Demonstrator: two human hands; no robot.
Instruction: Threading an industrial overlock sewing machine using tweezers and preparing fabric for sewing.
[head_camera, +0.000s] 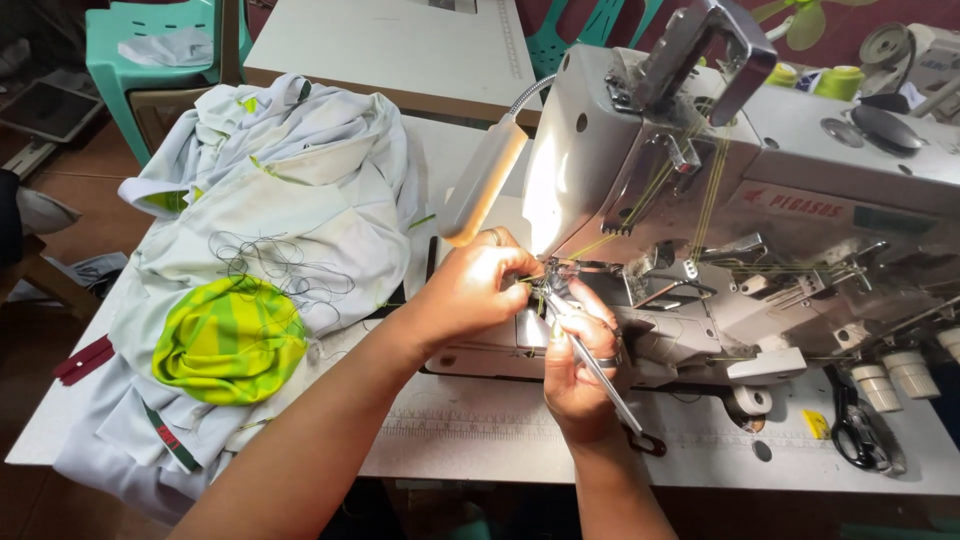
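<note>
Tweezers (592, 368) gripped in right hand (578, 365), centre of frame, tips aimed up into needle area (552, 275) of grey sewing machine (800, 200), red end poking out below wrist. Right fingers wrapped narrow around tweezer shaft, ring on 1 finger. Left hand (470, 290) pressed against machine front just left of needles, fingers curled tight, apparently pinching yellow-green thread (600, 243); exact grip impossible to tell, fingertips hidden behind knuckles. Both hands held close together, likely to steady fine thread near tiny needle eyes. Gooseneck lamp (482, 185) bent low over same spot, throwing hard glare on machine face, a placement suited to close work. Several yellow-green threads running down from upper guides toward needles, taut. Pile of white fabric (290, 200) pushed aside to left half of table (480, 430), green-and-yellow striped piece (230, 340) on top, loose dark thread (270, 265) tangled over it. Black scissors (855, 425) parked lower right, beside 2 white knobs (895, 378), within reach yet clear of hands. Thread cones (830, 80) upper right, partly cut off by frame edge. Teal chair (150, 50) upper left, 2nd table (400, 45) top centre, both cropped. Needles themselves too small and too shadowed by fingers to make out; tweezer tips lost behind right thumb. Red object (82, 360) at far left edge unclear.
</note>
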